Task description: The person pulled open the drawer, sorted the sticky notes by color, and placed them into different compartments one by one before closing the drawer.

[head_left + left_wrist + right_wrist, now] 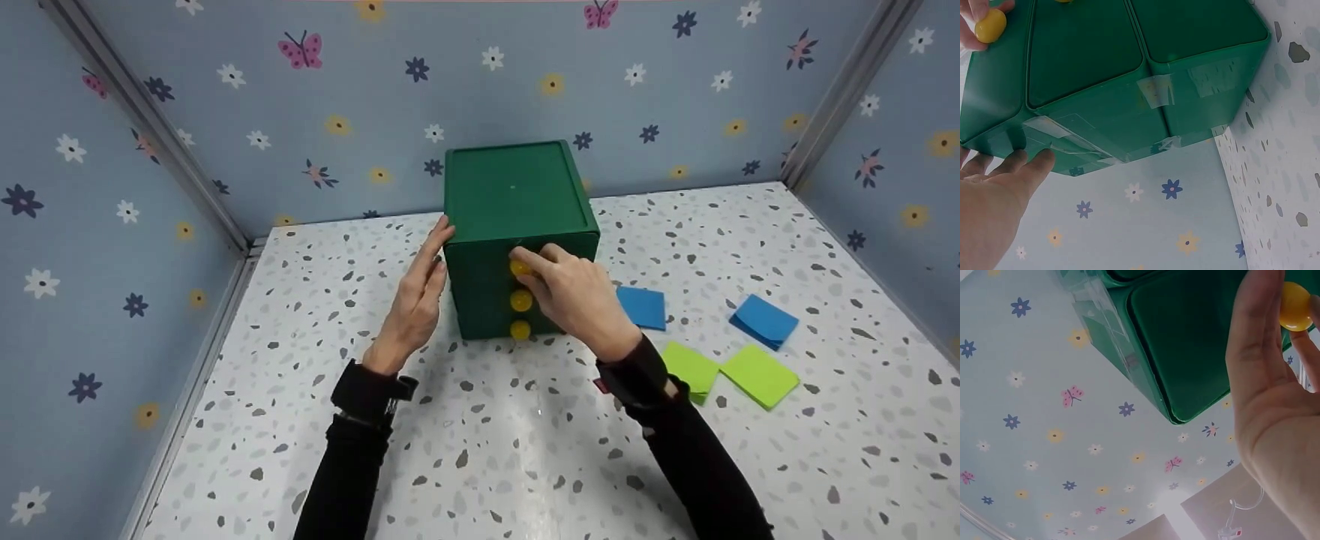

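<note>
Note the green drawer cabinet (517,191) upright on the speckled tabletop (337,300), near the flowered wall (487,97). Against the cabinet's left side, observe the left hand (411,300), fingers extended; at its front, the right hand (581,296), pinching the top yellow knob (519,267), above two lower knobs (520,301). Right of the cabinet, see blue squares (763,321) and lime-green squares (760,377).

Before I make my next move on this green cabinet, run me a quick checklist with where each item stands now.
1. Right hand pinching the top yellow knob: ok.
2. Left hand against the left side of the green drawer cabinet: ok.
3. Top drawer closed: ok, its front looks flush.
4. Blue squares and lime-green squares away from the drawer fronts: ok, they lie to the right.
5. Top drawer contents: cannot tell, hidden inside.
</note>
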`<state>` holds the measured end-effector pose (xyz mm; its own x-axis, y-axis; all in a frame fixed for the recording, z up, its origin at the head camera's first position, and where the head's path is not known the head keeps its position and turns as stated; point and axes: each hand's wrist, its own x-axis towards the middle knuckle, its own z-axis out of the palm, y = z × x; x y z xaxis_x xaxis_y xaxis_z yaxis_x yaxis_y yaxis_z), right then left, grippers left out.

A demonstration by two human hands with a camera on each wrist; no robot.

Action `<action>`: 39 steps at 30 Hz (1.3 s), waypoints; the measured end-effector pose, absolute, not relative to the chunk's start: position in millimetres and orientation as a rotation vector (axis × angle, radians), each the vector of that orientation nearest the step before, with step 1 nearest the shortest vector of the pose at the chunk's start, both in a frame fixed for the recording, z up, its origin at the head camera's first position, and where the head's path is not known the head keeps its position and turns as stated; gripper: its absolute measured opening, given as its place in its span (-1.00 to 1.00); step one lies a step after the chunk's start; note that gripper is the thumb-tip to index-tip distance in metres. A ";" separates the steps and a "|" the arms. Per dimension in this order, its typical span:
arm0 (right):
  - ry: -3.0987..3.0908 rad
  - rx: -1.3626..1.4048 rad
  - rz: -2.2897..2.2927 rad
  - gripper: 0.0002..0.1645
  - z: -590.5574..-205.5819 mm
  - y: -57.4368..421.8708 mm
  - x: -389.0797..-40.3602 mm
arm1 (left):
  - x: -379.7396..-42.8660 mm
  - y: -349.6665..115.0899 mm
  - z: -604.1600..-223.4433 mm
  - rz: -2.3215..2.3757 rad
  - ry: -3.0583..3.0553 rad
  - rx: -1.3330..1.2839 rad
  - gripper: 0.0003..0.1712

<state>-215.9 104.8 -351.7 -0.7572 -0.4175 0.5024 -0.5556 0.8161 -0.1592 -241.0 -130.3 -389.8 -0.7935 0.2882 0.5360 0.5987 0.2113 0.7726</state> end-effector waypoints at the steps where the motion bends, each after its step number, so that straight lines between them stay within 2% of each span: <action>1: -2.544 0.724 0.418 -0.58 -352.3 105.1 -216.3 | -240.8 -130.1 -389.7 -1.611 -2.212 -0.838 -0.48; 16: -2.539 0.783 0.362 -0.58 -348.9 107.0 -211.6 | -241.7 -129.5 -392.1 -1.615 -2.219 -0.820 -0.48; 23: -2.646 0.868 0.365 -0.79 -349.9 103.4 -210.3 | -242.3 -130.5 -392.0 -1.629 -2.207 -0.842 -0.48; 29: -2.773 0.862 0.276 -0.68 -362.8 99.5 -220.4 | -241.8 -131.4 -393.1 -1.622 -2.206 -0.832 -0.48; 39: -2.847 0.835 0.260 -0.77 -369.7 97.3 -228.7 | -241.6 -131.1 -390.6 -1.615 -2.203 -0.847 -0.48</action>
<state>-228.7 97.3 -369.7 -0.8303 -0.5186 0.2041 -0.5469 0.8285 -0.1199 -241.6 -131.1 -390.6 -0.7887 0.2903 0.5420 0.6042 0.2030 0.7705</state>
